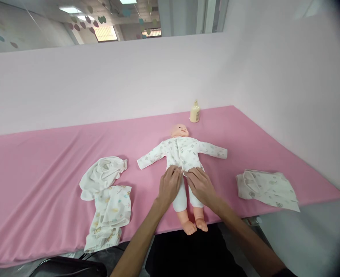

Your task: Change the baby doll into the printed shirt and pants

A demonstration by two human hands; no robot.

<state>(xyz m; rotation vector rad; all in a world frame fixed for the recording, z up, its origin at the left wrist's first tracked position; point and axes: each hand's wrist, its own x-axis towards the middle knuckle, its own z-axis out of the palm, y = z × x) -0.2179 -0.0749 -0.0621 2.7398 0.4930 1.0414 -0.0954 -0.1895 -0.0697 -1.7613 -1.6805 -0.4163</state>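
A baby doll [180, 130] lies on its back on the pink table cover [43, 165], head away from me, feet at the near edge. It wears a white printed long-sleeved top [181, 152] and white trousers. My left hand [170, 184] and my right hand [200, 184] rest side by side on the doll's waist. Both pinch the lower hem of the top with their fingertips.
Crumpled white baby clothes [106, 192] lie left of the doll, partly over the near edge. Another folded printed garment [267, 186] lies to the right. A small cream bottle [195, 111] stands beyond the doll's head by the pink wall.
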